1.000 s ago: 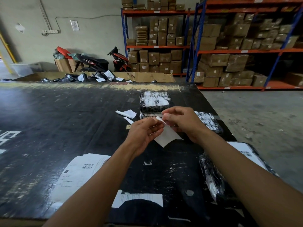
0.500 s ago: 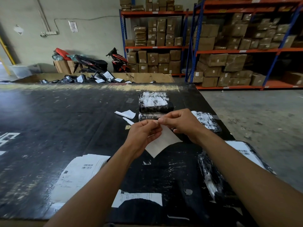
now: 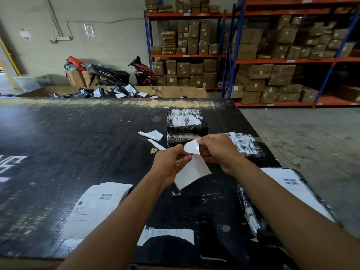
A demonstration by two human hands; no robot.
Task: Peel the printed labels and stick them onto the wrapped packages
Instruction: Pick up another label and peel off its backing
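Observation:
Above the black table my left hand pinches the top edge of a white label sheet, which hangs down toward me. My right hand pinches a peeled-up corner of the label and folds it back. Behind my hands a wrapped black package lies on a second one; a third wrapped package lies to the right of my right hand. A stack of printed labels lies at the near left. A large wrapped package with a label on it sits under my right forearm.
Scraps of white backing paper lie left of the stacked packages. A torn label sticks to the table's near edge. A cardboard bin of labelled parcels stands beyond the far edge. Shelving with boxes and a concrete floor lie to the right.
The label's top corner has come away from its backing and my right hand has pulled it up and to the right. The sheet hangs lower from my left hand.

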